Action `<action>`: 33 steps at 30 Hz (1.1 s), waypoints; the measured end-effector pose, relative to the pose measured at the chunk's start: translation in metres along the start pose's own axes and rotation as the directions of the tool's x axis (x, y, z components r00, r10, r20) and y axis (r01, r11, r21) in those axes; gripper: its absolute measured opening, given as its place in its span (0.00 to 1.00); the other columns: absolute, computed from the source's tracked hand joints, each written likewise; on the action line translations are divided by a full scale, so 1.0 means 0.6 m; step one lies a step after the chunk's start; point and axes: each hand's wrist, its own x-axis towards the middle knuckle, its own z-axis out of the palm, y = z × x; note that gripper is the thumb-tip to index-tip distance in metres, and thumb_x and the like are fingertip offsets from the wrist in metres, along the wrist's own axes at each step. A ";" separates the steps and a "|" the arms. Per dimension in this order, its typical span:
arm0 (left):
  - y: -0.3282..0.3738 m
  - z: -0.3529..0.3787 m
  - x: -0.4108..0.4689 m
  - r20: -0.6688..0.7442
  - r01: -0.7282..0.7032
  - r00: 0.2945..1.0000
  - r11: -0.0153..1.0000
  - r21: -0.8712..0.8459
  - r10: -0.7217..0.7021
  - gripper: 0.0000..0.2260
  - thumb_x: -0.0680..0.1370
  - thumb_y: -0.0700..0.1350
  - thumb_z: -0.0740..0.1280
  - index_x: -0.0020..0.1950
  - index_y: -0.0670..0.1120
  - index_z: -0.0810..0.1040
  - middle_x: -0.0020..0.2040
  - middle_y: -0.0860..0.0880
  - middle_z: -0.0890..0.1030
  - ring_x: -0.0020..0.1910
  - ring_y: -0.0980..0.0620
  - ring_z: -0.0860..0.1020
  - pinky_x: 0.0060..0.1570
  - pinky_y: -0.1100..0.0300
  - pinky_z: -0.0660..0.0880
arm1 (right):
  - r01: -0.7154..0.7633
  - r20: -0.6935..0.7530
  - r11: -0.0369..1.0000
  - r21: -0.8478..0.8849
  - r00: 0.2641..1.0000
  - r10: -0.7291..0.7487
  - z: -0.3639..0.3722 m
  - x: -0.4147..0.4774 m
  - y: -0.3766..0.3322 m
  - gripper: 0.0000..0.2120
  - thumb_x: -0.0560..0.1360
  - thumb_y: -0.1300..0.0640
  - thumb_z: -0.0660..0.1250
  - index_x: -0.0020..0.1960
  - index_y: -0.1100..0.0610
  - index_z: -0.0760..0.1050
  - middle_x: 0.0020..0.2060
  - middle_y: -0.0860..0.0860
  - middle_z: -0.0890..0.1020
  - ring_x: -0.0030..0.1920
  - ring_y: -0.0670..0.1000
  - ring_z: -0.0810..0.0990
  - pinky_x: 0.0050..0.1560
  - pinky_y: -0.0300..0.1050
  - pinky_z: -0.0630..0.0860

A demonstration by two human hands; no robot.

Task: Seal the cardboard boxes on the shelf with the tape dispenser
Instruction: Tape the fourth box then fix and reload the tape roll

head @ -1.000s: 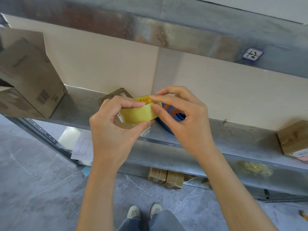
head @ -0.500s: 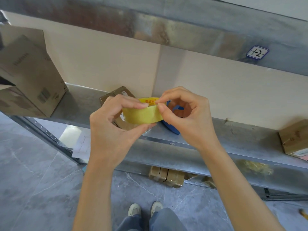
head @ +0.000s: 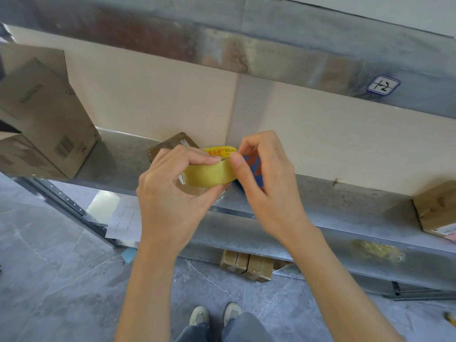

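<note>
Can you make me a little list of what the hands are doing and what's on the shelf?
left hand: grips the tape roll
right hand: pinches the roll's top edge
tape roll: yellow, held up before the shelf
behind hands: small box, blue thing partly hidden
shelf ends: big box left, smaller box right

The person wears blue-grey trousers (head: 246, 328) and pale, greyish sneakers (head: 199, 315) with rounded toes; both forearms (head: 153, 280) are bare as far as seen.
</note>
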 end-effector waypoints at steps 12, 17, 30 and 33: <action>-0.001 0.005 0.003 -0.009 -0.035 0.999 0.995 0.097 0.036 0.12 0.67 0.44 0.80 0.46 0.48 0.83 0.47 0.58 0.82 0.46 0.49 0.78 0.44 0.52 0.75 | 0.160 -0.049 0.949 -0.271 0.982 -0.180 0.023 0.000 0.013 0.13 0.84 0.59 0.55 0.45 0.64 0.72 0.42 0.54 0.72 0.42 0.54 0.67 0.44 0.48 0.67; -0.004 0.008 0.000 -0.005 -0.024 1.000 0.996 0.084 0.025 0.12 0.66 0.44 0.81 0.46 0.48 0.83 0.47 0.57 0.82 0.47 0.49 0.78 0.45 0.54 0.75 | 0.160 -0.075 0.961 -0.223 0.981 -0.181 0.028 0.002 0.020 0.13 0.83 0.60 0.55 0.43 0.64 0.72 0.41 0.49 0.69 0.40 0.52 0.64 0.44 0.41 0.61; -0.002 0.018 -0.003 -0.005 0.119 0.993 0.984 -0.131 -0.120 0.18 0.63 0.44 0.81 0.47 0.56 0.80 0.46 0.63 0.82 0.51 0.48 0.80 0.51 0.46 0.79 | 0.048 -0.185 0.995 -0.085 0.981 -0.063 0.026 -0.001 0.030 0.08 0.79 0.62 0.59 0.41 0.59 0.69 0.36 0.46 0.69 0.36 0.43 0.66 0.39 0.33 0.64; 0.004 0.019 -0.005 0.007 0.161 0.987 0.972 -0.170 -0.162 0.19 0.62 0.42 0.83 0.48 0.54 0.81 0.46 0.60 0.83 0.52 0.50 0.81 0.52 0.50 0.80 | -0.039 -0.198 0.999 0.001 0.979 0.038 0.024 -0.003 0.021 0.08 0.81 0.60 0.59 0.42 0.57 0.68 0.34 0.44 0.69 0.35 0.41 0.67 0.38 0.31 0.64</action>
